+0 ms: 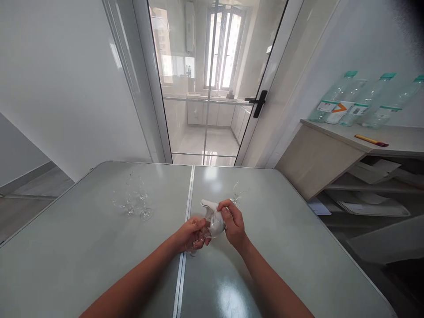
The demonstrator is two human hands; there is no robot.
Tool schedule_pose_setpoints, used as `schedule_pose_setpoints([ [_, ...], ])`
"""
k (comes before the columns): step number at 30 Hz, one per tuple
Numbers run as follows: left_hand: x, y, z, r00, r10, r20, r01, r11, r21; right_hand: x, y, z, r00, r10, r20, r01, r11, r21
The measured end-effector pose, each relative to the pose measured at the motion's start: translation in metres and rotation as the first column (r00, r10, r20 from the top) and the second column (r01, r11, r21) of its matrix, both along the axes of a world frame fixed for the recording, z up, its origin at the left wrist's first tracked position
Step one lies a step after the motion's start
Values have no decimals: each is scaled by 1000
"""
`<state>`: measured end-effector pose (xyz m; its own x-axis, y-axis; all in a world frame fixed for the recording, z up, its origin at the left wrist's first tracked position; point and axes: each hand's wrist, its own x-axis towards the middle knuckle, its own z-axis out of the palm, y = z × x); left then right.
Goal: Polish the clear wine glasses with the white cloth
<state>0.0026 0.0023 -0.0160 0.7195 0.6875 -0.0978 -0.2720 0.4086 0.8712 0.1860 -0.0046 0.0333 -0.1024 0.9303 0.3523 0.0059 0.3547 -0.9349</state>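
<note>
Left hand: mine, [192,234] fingers curled around the lower part of a glass [212,231], thumb pressed to its side.
Right hand: mine, [233,224] fingers and thumb pinching a white cloth [210,204] bunched at the bowl; how far inside, I cannot tell.
Held glass: tilted between both hands over the table [82,251], foot toward the lower left.
Left side: I see several clear glasses [145,214] grouped together, too faint to count.
Beyond right hand: another glass [236,200], partly hidden.
</note>
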Motion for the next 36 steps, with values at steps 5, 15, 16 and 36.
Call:
schedule_pose_setpoints([
  [5,7,-6,0,874,439,-208,-315,838,446,-4,10,-5,989,-124,75,126,992,-23],
  [15,7,-2,3,939,314,-143,-279,935,220,-9,10,-3,988,-136,70,139,990,-32],
  [16,6,-1,4,961,250,-116,-232,961,152,-8,9,-2,990,-133,46,135,990,-34],
  [36,3,0,6,995,96,23,-96,995,-3,-3,8,-1,999,-27,-26,27,1000,-7],
])
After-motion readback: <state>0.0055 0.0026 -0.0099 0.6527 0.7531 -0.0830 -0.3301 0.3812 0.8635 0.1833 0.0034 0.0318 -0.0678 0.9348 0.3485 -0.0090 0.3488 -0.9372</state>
